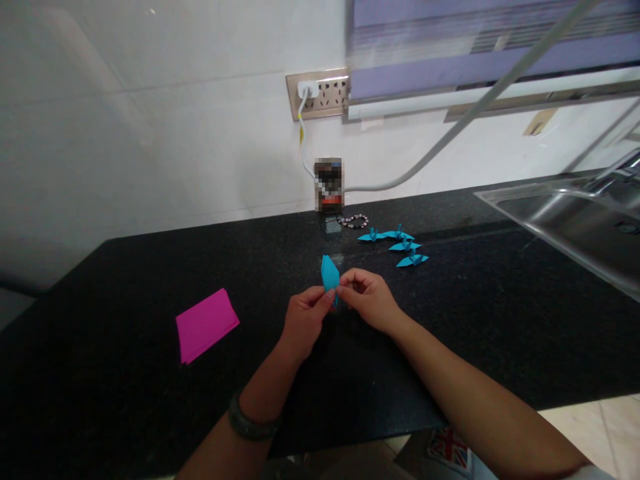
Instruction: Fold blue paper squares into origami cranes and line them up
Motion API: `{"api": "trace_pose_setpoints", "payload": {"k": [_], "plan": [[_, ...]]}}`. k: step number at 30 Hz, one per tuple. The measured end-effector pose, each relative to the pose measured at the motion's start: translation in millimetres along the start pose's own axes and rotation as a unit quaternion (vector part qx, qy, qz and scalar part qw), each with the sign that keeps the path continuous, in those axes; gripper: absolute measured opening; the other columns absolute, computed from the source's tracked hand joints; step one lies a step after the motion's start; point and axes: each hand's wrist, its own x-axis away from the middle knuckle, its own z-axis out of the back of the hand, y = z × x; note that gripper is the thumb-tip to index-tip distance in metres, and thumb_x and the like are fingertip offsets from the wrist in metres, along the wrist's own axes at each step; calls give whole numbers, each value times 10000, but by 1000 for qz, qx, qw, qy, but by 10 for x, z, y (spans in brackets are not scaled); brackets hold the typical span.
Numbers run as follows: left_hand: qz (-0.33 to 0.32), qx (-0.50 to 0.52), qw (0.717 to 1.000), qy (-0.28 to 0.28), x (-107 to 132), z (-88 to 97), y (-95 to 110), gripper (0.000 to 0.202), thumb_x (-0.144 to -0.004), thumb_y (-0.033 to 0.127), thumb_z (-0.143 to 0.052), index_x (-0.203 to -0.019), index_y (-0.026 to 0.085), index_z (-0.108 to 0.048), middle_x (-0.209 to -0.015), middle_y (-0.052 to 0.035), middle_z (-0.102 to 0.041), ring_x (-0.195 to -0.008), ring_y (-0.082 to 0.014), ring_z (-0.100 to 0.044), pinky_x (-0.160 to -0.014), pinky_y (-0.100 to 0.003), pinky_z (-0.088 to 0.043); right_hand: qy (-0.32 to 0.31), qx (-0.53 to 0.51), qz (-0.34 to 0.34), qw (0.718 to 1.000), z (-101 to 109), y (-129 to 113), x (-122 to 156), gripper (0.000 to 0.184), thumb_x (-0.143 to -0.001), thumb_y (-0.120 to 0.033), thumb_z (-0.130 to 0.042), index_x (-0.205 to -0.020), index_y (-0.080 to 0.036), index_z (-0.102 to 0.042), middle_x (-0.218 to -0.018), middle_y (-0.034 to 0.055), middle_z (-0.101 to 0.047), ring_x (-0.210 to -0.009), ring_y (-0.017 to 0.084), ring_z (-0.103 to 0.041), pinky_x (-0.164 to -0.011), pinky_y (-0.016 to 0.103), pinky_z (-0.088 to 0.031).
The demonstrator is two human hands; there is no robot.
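A folded piece of blue paper stands upright between my two hands above the black countertop. My left hand pinches its lower edge from the left. From the right, my right hand pinches the same lower part with fingers closed. Three finished blue paper cranes lie on the counter just beyond my right hand.
A stack of pink paper lies to the left. A bead bracelet and a small blurred object sit by the wall under a socket strip with a white charger. A steel sink is at the right.
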Motion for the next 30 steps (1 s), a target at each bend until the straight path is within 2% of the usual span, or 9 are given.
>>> {"api": "trace_pose_setpoints", "payload": {"k": [4,7,11,19,30], "plan": [[-81,8,994,78,-9,6,14,227,-676,246,-647,-883,168,-598,-763,-13,-637,-709,-125,-580,-673,-247,-450,-17,22,-2,1000,14,26,0,85,-677,-236,-584,-670,-163,-541,-531,-49,-476,-451,62,-417,-425,191,-321],[-107,-11,989,97,-18,22,8,214,-660,224,-660,-833,176,-543,-704,14,-602,-632,-97,-560,-594,-204,-430,-15,-14,-9,1000,5,20,2,114,-681,-257,-598,-725,-171,-539,-564,-45,-490,-459,65,-430,-421,192,-339],[-91,-18,993,68,-14,30,8,202,-667,237,-648,-823,164,-543,-720,-5,-611,-642,-108,-574,-589,-209,-435,-23,-44,-16,999,0,24,-1,154,-681,-274,-613,-775,-171,-550,-575,-41,-509,-461,69,-445,-415,193,-356],[-21,38,999,24,-6,40,54,303,-650,211,-668,-898,167,-500,-700,-7,-643,-602,-118,-595,-575,-229,-460,-41,-95,-34,994,26,0,-14,123,-661,-233,-625,-730,-153,-561,-563,-43,-541,-428,59,-474,-409,191,-388],[-4,75,997,3,-11,58,45,280,-642,209,-673,-885,170,-541,-672,11,-631,-591,-114,-594,-580,-242,-478,-71,-132,-34,988,68,38,-20,139,-642,-233,-659,-738,-156,-594,-581,-33,-577,-429,63,-497,-422,198,-405]]}}
